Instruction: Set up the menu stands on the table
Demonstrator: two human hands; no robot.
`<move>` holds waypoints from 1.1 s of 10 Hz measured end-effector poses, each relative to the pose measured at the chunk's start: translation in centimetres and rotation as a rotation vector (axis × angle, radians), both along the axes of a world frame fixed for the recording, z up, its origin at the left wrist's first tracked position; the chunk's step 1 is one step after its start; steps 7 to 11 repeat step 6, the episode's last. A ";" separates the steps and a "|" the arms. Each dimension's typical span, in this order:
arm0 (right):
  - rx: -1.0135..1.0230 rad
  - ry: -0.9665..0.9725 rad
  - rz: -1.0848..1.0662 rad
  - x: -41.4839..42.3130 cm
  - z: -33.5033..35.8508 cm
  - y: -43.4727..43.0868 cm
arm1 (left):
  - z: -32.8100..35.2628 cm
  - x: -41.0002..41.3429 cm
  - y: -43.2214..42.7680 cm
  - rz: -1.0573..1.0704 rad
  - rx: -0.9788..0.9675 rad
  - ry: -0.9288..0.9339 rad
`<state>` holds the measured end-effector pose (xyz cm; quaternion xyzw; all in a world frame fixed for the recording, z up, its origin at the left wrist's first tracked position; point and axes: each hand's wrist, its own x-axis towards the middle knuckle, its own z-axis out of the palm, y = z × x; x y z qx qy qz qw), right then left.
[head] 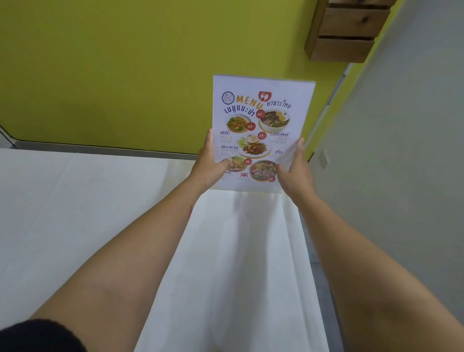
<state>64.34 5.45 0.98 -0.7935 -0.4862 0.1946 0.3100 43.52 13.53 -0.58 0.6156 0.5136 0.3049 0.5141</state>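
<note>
A clear acrylic menu stand (260,118) with a white printed food menu stands upright near the far right part of the table (77,222), which is covered with a white cloth. Its lower edge sits at the cloth. My left hand (213,161) grips the stand's lower left edge, thumb across the front. My right hand (295,168) grips the lower right edge the same way. Both arms reach forward over the cloth.
A yellow-green wall (124,64) runs right behind the table's far edge. A wooden wall rack (346,29) hangs at the upper right. A grey-white wall (412,157) and a strip of grey floor border the table's right edge.
</note>
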 end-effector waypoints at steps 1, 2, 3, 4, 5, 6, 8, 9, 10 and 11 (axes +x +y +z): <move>0.006 0.009 -0.025 -0.2 0.3 0.2 | 0.3 0.0 -0.1 0.007 -0.012 0.009; 0.011 0.011 -0.044 -0.2 0.4 0.4 | 0.4 -0.1 0.2 0.026 -0.031 0.016; 0.022 -0.002 -0.049 -0.5 0.6 0.3 | 0.7 -0.4 0.1 0.034 -0.035 0.037; 0.027 -0.062 -0.051 -0.6 0.3 0.1 | 0.8 -0.8 -0.1 0.024 -0.009 0.072; 0.031 -0.145 -0.061 -1.3 0.4 -0.6 | 1.9 -1.5 -1.4 0.020 0.064 0.148; 0.066 -0.252 -0.076 -2.4 0.5 -1.1 | 2.5 -2.7 -2.5 0.033 0.146 0.257; 0.066 -0.252 -0.076 -2.4 0.5 -1.1 | 2.5 -2.7 -2.5 0.033 0.146 0.257; 0.066 -0.252 -0.076 -2.4 0.5 -1.1 | 2.5 -2.7 -2.5 0.033 0.146 0.257; 0.066 -0.252 -0.076 -2.4 0.5 -1.1 | 2.5 -2.7 -2.5 0.033 0.146 0.257; 0.066 -0.252 -0.076 -2.4 0.5 -1.1 | 2.5 -2.7 -2.5 0.033 0.146 0.257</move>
